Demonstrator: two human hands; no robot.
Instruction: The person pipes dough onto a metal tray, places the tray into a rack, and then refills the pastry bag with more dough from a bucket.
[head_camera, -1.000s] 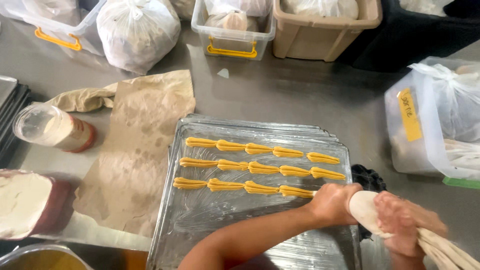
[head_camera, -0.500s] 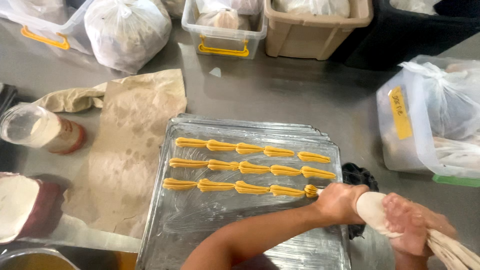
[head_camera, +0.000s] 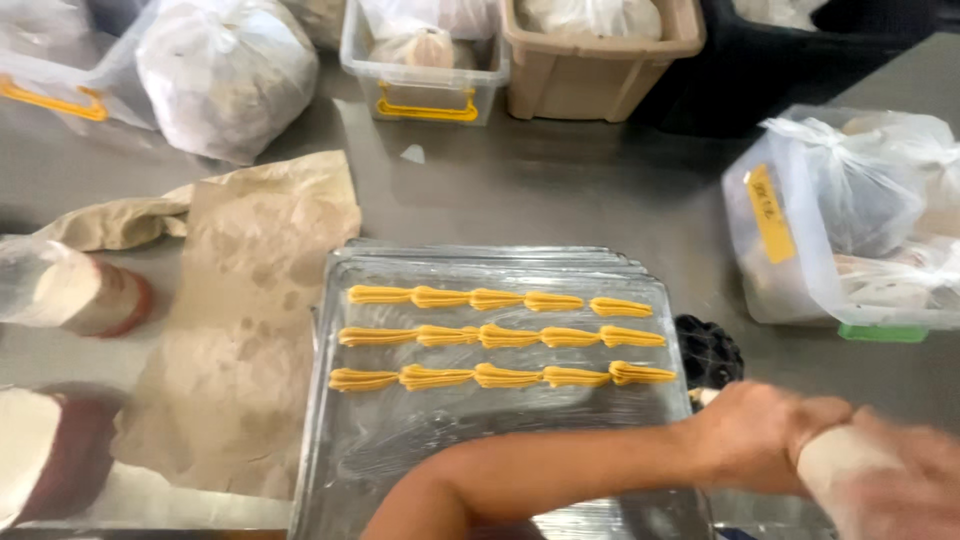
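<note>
A metal tray (head_camera: 450, 445) covered with clear film lies on the steel table. Three rows of piped yellow dough strips (head_camera: 500, 337) run across its far half. My left arm reaches across the tray's near edge, and my left hand (head_camera: 760, 435) grips the front of a white piping bag (head_camera: 830, 462) just off the tray's right corner. My right hand (head_camera: 900, 485), blurred, squeezes the same bag from behind at the bottom right. The nozzle is hidden behind my left hand.
Brown paper (head_camera: 250, 330) lies left of the tray, with a wrapped tub (head_camera: 75, 290) and a bowl (head_camera: 40, 470) beyond it. A black object (head_camera: 708, 350) sits by the tray's right edge. Bagged goods (head_camera: 225, 75), bins (head_camera: 425, 70) (head_camera: 600, 40) and a clear container (head_camera: 850, 230) line the back and right.
The third row gained its last strip at the right end. Both hands with the piping bag then pulled back toward the near right corner.
</note>
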